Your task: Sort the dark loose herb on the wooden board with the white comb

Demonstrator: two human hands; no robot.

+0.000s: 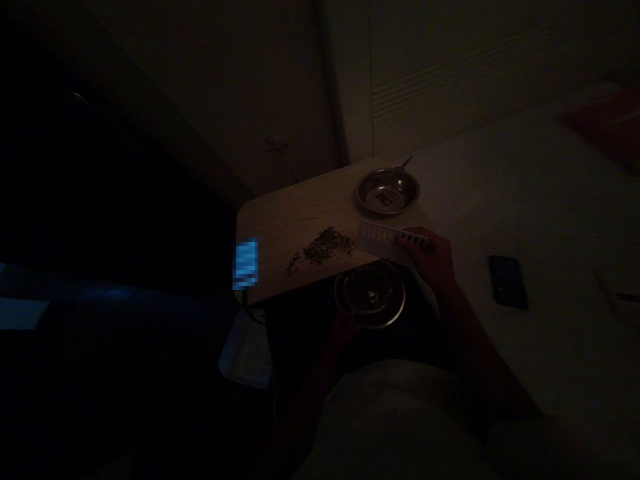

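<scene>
The picture is very dark. My right hand is closed on a pale flat strip with a row of slots, whose exact kind I cannot make out. The strip's left end is beside a scattered heap of small dark bits on the wooden tabletop. Just below the table's front edge is a round metal bowl, with something shiny inside. At that bowl's lower left rim, my left hand grips it from the side; its fingers are mostly lost in shadow.
A second metal bowl stands at the table's back, with a thin pointed handle behind it. A bright pixelated patch covers the left corner. To the right lies a dark phone on a pale surface. A white box sits below left.
</scene>
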